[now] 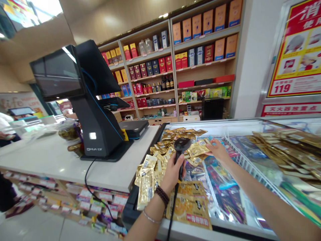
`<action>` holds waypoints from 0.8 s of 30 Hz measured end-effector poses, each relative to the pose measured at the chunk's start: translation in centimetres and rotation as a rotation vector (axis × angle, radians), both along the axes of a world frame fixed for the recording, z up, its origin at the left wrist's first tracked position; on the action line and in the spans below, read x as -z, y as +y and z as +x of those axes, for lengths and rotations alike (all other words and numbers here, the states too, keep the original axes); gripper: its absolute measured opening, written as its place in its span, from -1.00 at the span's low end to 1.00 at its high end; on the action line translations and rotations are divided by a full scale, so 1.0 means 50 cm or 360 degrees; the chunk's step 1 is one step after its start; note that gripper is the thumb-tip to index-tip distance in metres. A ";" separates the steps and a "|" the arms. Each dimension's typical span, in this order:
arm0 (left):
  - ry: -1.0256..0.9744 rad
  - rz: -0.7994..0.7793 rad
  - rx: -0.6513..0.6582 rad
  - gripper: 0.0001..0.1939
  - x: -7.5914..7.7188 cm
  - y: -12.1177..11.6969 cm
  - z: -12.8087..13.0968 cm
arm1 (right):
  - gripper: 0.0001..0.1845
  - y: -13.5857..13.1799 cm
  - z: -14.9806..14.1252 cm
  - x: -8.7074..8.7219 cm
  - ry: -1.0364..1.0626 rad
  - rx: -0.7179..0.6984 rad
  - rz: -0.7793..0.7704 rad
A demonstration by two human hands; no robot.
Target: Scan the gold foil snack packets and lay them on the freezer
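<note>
My left hand (pixel 173 170) is wrapped round the handle of a black barcode scanner (pixel 182 144), whose cable trails down past my wrist. At the right, the fingers of my right hand (pixel 218 150) pinch the end of a small gold packet (pixel 197 149), which lies just beyond the scanner head. Many similar gold packets (pixel 146 180) are heaped on the freezer's glass top, left of and behind the scanner. Two larger gold pouches (pixel 189 209) with red print lie below my left hand, partly covered by my forearm.
A black point-of-sale terminal (pixel 100 110) stands on the white counter (pixel 62 170) at the left. Flat brown-gold packs (pixel 288 150) are piled on the freezer at the right. Shelves of boxes and bottles (pixel 150 67) line the back wall. Another person (pixel 6 129) is at the far left.
</note>
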State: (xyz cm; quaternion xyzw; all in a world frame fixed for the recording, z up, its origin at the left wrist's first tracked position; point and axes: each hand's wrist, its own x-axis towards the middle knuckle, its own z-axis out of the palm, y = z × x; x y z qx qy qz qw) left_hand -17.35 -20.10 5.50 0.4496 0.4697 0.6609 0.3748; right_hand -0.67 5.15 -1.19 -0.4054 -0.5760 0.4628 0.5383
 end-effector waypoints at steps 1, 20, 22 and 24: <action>0.0007 -0.0004 0.0019 -0.19 -0.001 -0.002 0.002 | -0.66 -0.009 0.011 0.006 0.0171 -0.0075 -0.0074; -0.0014 -0.0026 0.0143 -0.25 0.004 -0.022 0.007 | -0.77 -0.099 -0.024 -0.028 0.0921 -0.0553 -0.0394; -0.0015 -0.0028 0.0147 -0.25 0.004 -0.023 0.007 | -0.76 -0.100 -0.024 -0.028 0.0936 -0.0560 -0.0414; -0.0009 -0.0034 0.0162 -0.24 0.003 -0.024 0.006 | -0.73 -0.101 -0.026 -0.028 0.0946 -0.0560 -0.0424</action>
